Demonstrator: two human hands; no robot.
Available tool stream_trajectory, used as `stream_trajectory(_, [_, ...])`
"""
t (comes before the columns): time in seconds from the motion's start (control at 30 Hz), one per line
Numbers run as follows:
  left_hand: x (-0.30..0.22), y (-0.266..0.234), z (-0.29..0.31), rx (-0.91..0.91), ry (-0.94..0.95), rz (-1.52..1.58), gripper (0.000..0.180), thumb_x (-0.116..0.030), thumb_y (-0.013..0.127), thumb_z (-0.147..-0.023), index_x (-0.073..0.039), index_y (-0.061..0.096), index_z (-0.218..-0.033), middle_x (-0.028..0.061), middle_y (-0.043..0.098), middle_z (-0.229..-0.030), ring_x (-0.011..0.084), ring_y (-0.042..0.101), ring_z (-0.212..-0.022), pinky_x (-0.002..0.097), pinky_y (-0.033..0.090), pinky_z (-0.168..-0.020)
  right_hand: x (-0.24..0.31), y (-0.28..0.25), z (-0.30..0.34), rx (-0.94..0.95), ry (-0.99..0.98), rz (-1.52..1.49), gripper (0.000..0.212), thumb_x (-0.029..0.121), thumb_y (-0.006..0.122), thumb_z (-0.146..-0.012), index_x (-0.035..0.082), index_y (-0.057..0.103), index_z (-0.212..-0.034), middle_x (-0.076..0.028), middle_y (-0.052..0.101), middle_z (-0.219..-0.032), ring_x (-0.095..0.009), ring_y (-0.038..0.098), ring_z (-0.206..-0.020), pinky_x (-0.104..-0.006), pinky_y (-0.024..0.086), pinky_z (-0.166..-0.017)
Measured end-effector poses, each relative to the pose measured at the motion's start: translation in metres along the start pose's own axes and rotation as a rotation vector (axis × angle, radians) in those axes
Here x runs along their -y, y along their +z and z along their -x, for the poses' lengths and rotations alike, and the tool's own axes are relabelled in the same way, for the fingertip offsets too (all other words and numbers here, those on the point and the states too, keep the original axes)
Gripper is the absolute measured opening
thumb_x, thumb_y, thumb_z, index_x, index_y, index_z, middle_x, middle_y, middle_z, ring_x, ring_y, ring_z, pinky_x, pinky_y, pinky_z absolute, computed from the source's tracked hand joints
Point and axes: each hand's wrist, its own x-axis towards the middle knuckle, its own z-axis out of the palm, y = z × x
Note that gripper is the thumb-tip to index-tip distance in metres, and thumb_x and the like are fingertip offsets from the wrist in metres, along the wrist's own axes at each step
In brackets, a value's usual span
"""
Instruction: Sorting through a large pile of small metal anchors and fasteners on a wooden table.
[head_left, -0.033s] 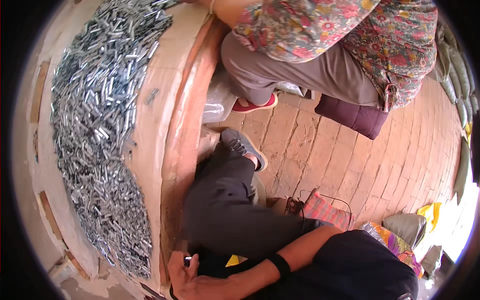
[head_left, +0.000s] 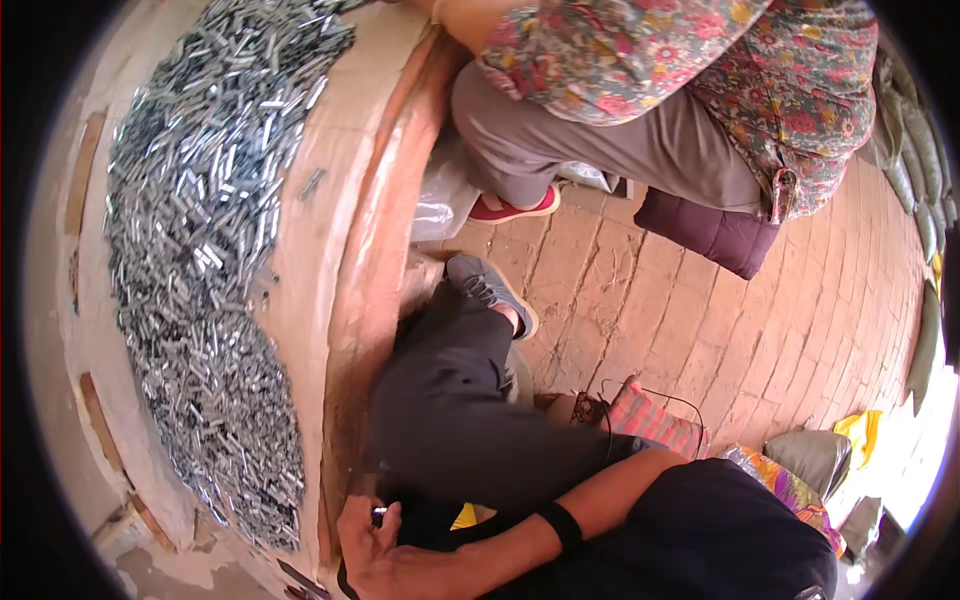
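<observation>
I look down on a floor of reddish brick (head_left: 700, 290) and, at my left, a low pale worktable (head_left: 330, 180) with a raised wooden edge (head_left: 375, 250) that seems there to stop loose parts rolling off. Across the table lies a long heap of small shiny metal tubes (head_left: 200, 250), banked toward the far side so the near strip stays bare; one stray tube (head_left: 311, 184) lies alone on that strip, its long axis running up and a little to the right, toward the other person.

My own knee in dark trousers (head_left: 450, 420) is pulled up against the table, grey shoe (head_left: 490, 290) toe-first at its edge. My right hand (head_left: 385, 555) rests at the table's near corner, forearm with a black wristband (head_left: 562, 527) reaching across my lap. Its fingers are curled narrow around something small and dark (head_left: 379, 516); I cannot tell what it is or which way it points. My left hand does not show.

Opposite sits a person in a flowered top (head_left: 680, 60) and grey trousers, red slipper (head_left: 515, 208) on the brick, beside a dark purple cushion (head_left: 705, 232). A checked cloth bag (head_left: 655, 420) lies by my leg.
</observation>
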Motion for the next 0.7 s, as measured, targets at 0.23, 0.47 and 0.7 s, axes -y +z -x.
stream_trajectory(0.23, [0.032,0.044,-0.004,-0.172,0.478,-0.020,0.024,-0.020,0.078,-0.086,-0.007,0.060,-0.094,0.0173,0.057,-0.084,0.0406,0.061,-0.079,0.0478,0.048,-0.065,-0.011,0.006,0.009,-0.121,-0.117,-0.077,0.012,0.009,0.064,-0.083,0.000,0.064,-0.091,-0.017,0.063,-0.091,-0.036,0.066,-0.084,-0.0425,0.055,-0.067])
stream_trajectory(0.47, [0.048,0.037,0.017,-0.052,0.276,0.061,0.030,-0.033,0.070,-0.093,-0.006,0.057,-0.100,0.0200,0.059,-0.091,0.0403,0.066,-0.079,0.0484,0.053,-0.066,-0.022,-0.074,-0.050,-0.095,-0.205,0.256,0.007,0.007,0.067,-0.088,0.001,0.063,-0.089,-0.017,0.062,-0.086,-0.038,0.064,-0.081,-0.0470,0.052,-0.067])
stream_trajectory(0.7, [0.051,-0.028,0.024,-0.190,0.112,-0.051,0.026,-0.027,0.071,-0.092,-0.004,0.063,-0.101,0.0158,0.060,-0.085,0.0370,0.064,-0.080,0.0461,0.053,-0.065,-0.058,-0.067,-0.111,-0.049,0.014,0.495,0.008,0.006,0.062,-0.090,0.001,0.057,-0.088,-0.020,0.063,-0.086,-0.043,0.065,-0.082,-0.0519,0.053,-0.070])
